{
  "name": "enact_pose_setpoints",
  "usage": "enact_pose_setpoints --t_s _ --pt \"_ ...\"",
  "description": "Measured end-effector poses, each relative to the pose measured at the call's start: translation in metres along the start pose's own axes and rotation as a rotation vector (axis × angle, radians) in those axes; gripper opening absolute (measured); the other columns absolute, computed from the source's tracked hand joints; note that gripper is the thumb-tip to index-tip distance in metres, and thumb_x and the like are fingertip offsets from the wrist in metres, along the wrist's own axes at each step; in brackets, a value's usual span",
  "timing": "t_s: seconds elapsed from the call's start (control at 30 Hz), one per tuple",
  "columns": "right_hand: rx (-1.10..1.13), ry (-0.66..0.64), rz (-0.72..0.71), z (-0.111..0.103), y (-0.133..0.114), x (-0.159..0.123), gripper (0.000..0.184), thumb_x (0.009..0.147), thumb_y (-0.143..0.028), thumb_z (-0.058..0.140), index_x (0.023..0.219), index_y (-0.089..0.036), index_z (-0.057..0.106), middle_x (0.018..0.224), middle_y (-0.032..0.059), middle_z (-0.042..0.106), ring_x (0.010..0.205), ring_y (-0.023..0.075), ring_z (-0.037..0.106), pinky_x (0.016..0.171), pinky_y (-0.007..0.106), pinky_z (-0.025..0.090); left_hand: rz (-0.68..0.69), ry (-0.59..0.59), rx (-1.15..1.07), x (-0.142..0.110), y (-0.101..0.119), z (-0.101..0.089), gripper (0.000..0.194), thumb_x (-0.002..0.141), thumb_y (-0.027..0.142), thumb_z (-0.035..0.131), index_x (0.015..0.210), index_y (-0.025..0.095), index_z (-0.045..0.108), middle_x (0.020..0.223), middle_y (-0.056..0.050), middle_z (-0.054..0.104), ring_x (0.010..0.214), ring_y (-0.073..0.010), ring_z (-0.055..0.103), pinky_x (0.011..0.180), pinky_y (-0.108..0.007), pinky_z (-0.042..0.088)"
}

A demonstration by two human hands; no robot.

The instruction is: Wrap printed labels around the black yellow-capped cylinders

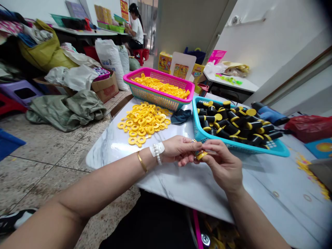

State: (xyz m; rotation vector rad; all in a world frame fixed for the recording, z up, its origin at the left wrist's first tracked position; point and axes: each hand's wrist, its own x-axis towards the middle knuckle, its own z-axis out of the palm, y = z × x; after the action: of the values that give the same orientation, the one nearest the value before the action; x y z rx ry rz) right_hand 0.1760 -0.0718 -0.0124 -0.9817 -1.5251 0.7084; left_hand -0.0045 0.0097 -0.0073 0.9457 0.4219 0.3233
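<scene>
My left hand [183, 149] and my right hand [224, 164] meet above the front of the table. Pinched between their fingers is a small yellow-edged piece [201, 155]; the fingers cover much of it, so its exact kind does not show. A heap of flat yellow plastic rings [145, 121] with small tabs lies to the left, beyond my left wrist. Just past my right hand stands a blue basket [275, 149] full of black cylinders with yellow ends [233, 121].
A pink-rimmed basket [127, 79] of yellow rings stands behind the heap, with a dark cloth [181, 116] beside it. Yellow bits [312, 174] and a red bag [311, 128] are at the right. A person [136, 29] sits at a far table; sacks [110, 58] stand on the floor.
</scene>
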Motion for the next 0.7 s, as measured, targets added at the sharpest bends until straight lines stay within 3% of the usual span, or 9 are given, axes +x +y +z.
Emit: enact_pose_setpoints --t_s 0.17,0.33,0.43,0.5,0.6,0.7 --pt "0.007 0.027 -0.069 0.002 -0.001 -0.002 0.014 0.083 -0.013 0.075 0.088 -0.027 0.075 0.095 0.0021 0.056 0.073 0.0149 0.067 0.055 0.03 0.066 -0.012 -0.021 -0.014 0.001 -0.003 0.001 0.052 0.069 0.06 0.081 0.081 0.012 0.064 0.056 -0.001 0.066 0.036 -0.0087 0.055 0.034 -0.017 0.04" --pt "-0.127 -0.033 -0.086 -0.001 0.002 -0.001 0.022 0.084 -0.015 0.075 0.101 -0.029 0.076 0.099 0.003 0.058 0.075 0.0141 0.065 0.06 0.029 0.064 -0.049 0.105 0.022 0.004 -0.005 0.0 0.061 0.073 0.07 0.071 0.074 0.01 0.064 0.047 0.001 0.059 0.031 -0.0075 0.048 0.03 -0.017 0.034" --pt "-0.219 -0.016 -0.1 0.002 0.001 0.003 0.022 0.083 -0.017 0.077 0.1 -0.029 0.077 0.1 0.0037 0.058 0.078 0.0147 0.064 0.059 0.027 0.063 -0.077 0.051 -0.011 0.004 -0.005 -0.001 0.062 0.074 0.071 0.069 0.075 0.01 0.063 0.052 -0.001 0.063 0.035 -0.0083 0.052 0.033 -0.018 0.038" --pt "-0.156 0.031 -0.097 0.006 -0.002 0.004 0.018 0.083 -0.017 0.076 0.096 -0.029 0.077 0.099 0.0024 0.057 0.074 0.0129 0.065 0.058 0.027 0.064 -0.076 -0.02 0.02 0.003 -0.004 -0.001 0.061 0.072 0.07 0.072 0.079 0.01 0.064 0.054 -0.002 0.064 0.037 -0.0088 0.054 0.036 -0.018 0.041" --pt "0.001 -0.007 0.031 -0.003 -0.013 -0.004 0.011 0.083 -0.019 0.076 0.092 -0.026 0.076 0.1 0.0018 0.055 0.071 0.0129 0.067 0.058 0.03 0.066 -0.064 -0.009 0.207 0.001 -0.001 0.0 0.063 0.073 0.073 0.069 0.086 0.012 0.061 0.056 -0.002 0.065 0.038 -0.0107 0.055 0.039 -0.02 0.041" --pt "0.018 -0.106 0.277 -0.038 -0.035 -0.037 0.006 0.084 -0.021 0.075 0.09 -0.023 0.075 0.1 0.0019 0.055 0.058 0.0101 0.066 0.052 0.028 0.063 0.05 0.245 0.554 0.0 0.002 0.001 0.055 0.083 0.068 0.061 0.098 0.015 0.06 0.062 -0.002 0.068 0.042 -0.0122 0.056 0.047 -0.024 0.044"
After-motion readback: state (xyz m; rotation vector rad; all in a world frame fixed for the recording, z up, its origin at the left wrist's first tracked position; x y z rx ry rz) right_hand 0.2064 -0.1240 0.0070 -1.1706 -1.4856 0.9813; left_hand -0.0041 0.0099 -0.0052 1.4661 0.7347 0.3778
